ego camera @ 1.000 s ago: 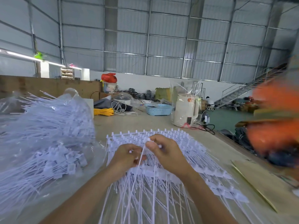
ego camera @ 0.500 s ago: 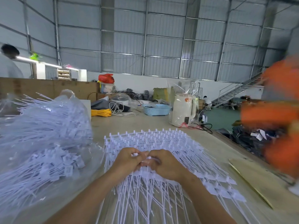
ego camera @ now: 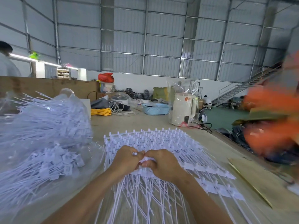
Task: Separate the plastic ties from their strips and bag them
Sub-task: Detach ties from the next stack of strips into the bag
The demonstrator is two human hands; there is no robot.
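A stack of white plastic tie strips (ego camera: 161,139) lies on the table in front of me, ties fanning toward me. My left hand (ego camera: 127,159) and my right hand (ego camera: 161,164) sit together on top of the stack, knuckles almost touching. Both have curled fingers pinching white ties at the stack's middle. A large clear bag (ego camera: 40,135) full of loose white ties lies to the left, apart from both hands.
A cream kettle (ego camera: 182,109) in a clear wrap, a blue basket (ego camera: 155,108) and yellow cable (ego camera: 100,112) stand at the table's far side. A cardboard sheet (ego camera: 262,180) lies at right. A blurred person in orange (ego camera: 271,120) moves at the right edge.
My hands have dropped from a raised pinch on one lifted tie down onto the stack and drawn close together. The orange figure has shifted at the right.
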